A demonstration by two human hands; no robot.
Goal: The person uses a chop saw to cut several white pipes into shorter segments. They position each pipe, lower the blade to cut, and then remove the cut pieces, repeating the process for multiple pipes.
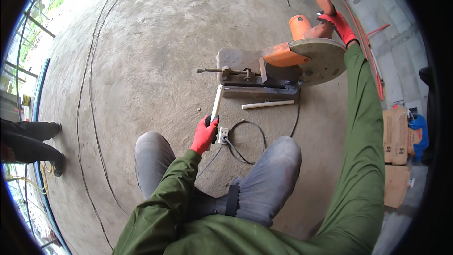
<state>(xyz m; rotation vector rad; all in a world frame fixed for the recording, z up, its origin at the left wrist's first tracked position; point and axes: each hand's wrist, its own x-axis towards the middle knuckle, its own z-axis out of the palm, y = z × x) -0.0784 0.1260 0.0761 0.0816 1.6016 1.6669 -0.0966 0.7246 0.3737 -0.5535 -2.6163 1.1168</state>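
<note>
My left hand, in a red and black glove, is closed around a pale bar whose far end slants up toward the base of an orange cut-off saw. At the far right my right hand, gloved the same way, grips the saw's handle; its fingers are partly hidden. The saw's large round disc is raised toward the right. A screw clamp runs along the metal base. On the floor in front of the base lies a second pale bar.
A white power socket with a coiled black cable lies between my knees. Long cables cross the floor at left. Another person's dark-clad legs show at the left edge. Cardboard boxes stand by the right wall.
</note>
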